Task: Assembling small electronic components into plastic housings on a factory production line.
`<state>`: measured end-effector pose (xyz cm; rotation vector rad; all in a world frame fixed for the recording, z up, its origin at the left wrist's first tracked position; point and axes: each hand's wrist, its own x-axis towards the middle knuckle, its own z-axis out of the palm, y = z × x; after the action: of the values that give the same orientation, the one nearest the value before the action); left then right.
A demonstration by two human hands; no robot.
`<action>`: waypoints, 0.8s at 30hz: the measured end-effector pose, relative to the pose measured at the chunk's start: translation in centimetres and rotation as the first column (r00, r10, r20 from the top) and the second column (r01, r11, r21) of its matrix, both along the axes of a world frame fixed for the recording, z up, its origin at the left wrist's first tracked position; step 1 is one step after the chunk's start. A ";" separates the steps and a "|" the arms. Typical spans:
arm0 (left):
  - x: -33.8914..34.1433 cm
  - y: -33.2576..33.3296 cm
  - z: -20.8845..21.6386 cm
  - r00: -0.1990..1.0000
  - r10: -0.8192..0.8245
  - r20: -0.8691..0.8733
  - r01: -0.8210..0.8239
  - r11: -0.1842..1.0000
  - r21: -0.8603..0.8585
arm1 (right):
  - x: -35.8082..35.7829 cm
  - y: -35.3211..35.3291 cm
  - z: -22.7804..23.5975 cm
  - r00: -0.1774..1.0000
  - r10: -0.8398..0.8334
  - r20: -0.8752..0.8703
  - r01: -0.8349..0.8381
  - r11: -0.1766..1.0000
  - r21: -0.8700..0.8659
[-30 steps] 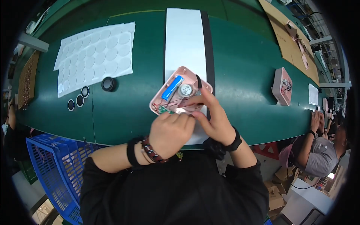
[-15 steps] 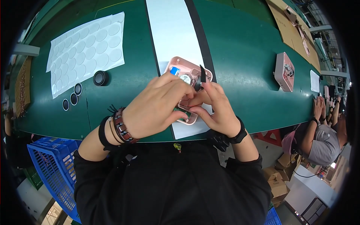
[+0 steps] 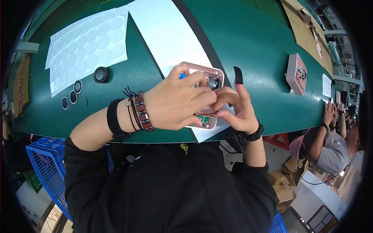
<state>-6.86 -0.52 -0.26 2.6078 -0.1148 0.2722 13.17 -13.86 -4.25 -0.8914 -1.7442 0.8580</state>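
A pink plastic housing [image 3: 218, 71] lies tilted on the white strip, holding a round black-and-silver part [image 3: 213, 83], a small blue part [image 3: 182, 76] and a green circuit board [image 3: 203, 120]. My left hand [image 3: 178, 101] reaches over it, its bent fingers inside and the thumb near the board. What those fingertips pinch is hidden. At the housing's right side, my right hand [image 3: 241, 110] grips with thumb and bent fingers. Its index finger points up, and a black strip [image 3: 238, 75] clings to that fingertip.
A green table [image 3: 256, 58] carries the white strip [image 3: 167, 31]. To the left lie sheets of round stickers [image 3: 89, 46], a black round part [image 3: 101, 75] and black rings [image 3: 73, 97]. Another pink housing [image 3: 296, 73] stands right. A blue crate [image 3: 46, 163] is below; a co-worker [image 3: 336, 149] sits right.
The housing and white strip have turned slightly, and the housing's near end has shifted right. My right index finger has lifted away with the black strip. My left hand has moved right.
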 end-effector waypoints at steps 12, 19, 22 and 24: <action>-1.1 -1.5 0.5 0.961 0.269 0.063 -0.274 0.956 0.107 | -5.0 -0.4 0.8 0.846 -0.525 0.099 0.530 0.847 -0.042; -1.7 -2.1 -0.5 0.916 0.401 0.025 -0.397 0.913 -0.093 | -4.7 -0.6 1.5 0.720 -0.564 0.406 0.560 0.816 0.141; -1.8 -2.0 -0.6 0.912 0.409 0.032 -0.405 0.910 -0.085 | -3.9 -0.6 2.4 0.776 -0.530 0.343 0.526 0.843 0.114; -1.9 -2.1 -0.7 0.911 0.411 0.036 -0.407 0.910 -0.081 | -3.7 -0.3 3.1 0.800 -0.514 0.310 0.509 0.855 0.103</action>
<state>-8.71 -2.59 -0.98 2.5310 0.4241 0.4823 9.50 -14.15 -1.13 -1.4791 -1.6482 0.3448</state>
